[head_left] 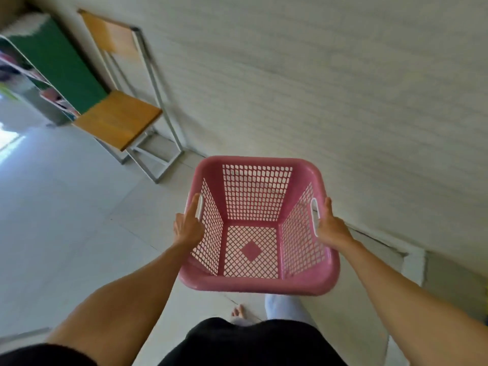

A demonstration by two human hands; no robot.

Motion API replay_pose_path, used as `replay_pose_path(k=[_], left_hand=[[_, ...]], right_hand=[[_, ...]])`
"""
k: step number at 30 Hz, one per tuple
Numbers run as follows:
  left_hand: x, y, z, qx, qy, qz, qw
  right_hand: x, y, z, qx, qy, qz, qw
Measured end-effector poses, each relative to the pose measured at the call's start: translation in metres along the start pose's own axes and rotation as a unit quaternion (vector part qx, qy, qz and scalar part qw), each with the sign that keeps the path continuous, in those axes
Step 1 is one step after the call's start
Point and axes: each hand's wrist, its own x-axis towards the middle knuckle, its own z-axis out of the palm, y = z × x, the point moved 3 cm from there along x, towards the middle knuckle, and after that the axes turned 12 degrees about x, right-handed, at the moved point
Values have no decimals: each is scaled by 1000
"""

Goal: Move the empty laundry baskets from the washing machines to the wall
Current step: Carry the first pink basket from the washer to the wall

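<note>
A square pink plastic laundry basket (pixel 260 283) with lattice walls and a lattice floor is held in the air in front of the person, its open top facing the camera; nothing lies inside it, and pale floor tiles show through the mesh; its far rim is close to the cream ribbed wall (pixel 343 88), though whether they touch cannot be told. The left hand (pixel 188 226) grips the basket's left rim, thumb laid along the top beside the white handle slot, fingers wrapped under and out of sight; the right hand (pixel 331 227) clasps the right rim in the same way at the opposite white slot; both arms are stretched forward and bare. Along the wall to the left, well apart from the basket, stands a chair with a wooden seat and back on a grey metal frame (pixel 118 120); beyond it is a green-sided shelf unit (pixel 60 67), its contents blurred. Beneath the basket a bare foot (pixel 239 311) rests on the white tiled floor (pixel 66 207).
</note>
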Motion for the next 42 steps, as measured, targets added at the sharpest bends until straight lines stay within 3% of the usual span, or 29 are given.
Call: replay_pose_path(k=[5,13,26,36,42], left_hand=[[45,-58,-14,-10,24,-35,999],[145,-103,-6,-33,-5,-61,998],[305,-131,-51,-17,-22,-57,998],[453,-150,-76,-10,-84,97,992],[542,-158,-49,47,-203,215,954]], right_hand=[[35,-61,41,8,-22,-30,999],[135,-137,90,14,-30,-36,999],[233,-264,123,-5,-87,9,996],[248,-330,184,76,-27,100,992],[266,-350,226,119,1,137,983]])
